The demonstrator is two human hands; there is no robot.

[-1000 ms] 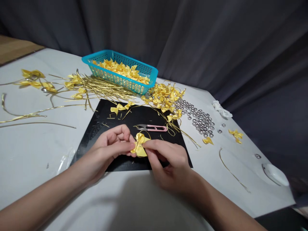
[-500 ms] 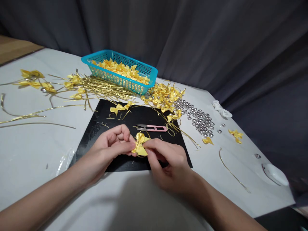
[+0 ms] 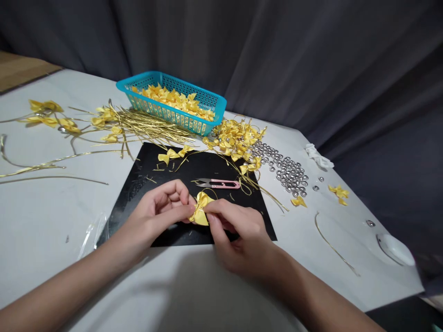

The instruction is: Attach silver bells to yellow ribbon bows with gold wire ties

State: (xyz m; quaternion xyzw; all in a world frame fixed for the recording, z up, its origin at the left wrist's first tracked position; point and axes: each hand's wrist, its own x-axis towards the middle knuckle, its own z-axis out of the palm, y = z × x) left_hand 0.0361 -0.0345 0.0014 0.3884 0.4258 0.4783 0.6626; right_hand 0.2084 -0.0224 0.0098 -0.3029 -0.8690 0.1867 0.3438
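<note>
A yellow ribbon bow (image 3: 200,213) is held between my two hands, low over the black mat (image 3: 194,235). My left hand (image 3: 164,207) pinches its left side between thumb and finger, the other fingers curled. At the bow's right side, my right hand (image 3: 240,230) has thumb and forefinger closed on the ribbon. Thin gold cord loops up from behind the bow; its ends are hidden. Just beyond my hands lie pink-handled thread snips (image 3: 221,184), blades toward the left.
A blue basket (image 3: 221,110) of yellow bows stands at the back, beside a bundle of gold cords (image 3: 155,126). Right of it are a pile of bows (image 3: 238,136), many silver rings (image 3: 290,175) and a white computer mouse (image 3: 395,249). Loose cords lie left.
My right thumb and forefinger have shifted slightly inward on the bow, and its right loop has turned a little. My left hand has hardly moved.
</note>
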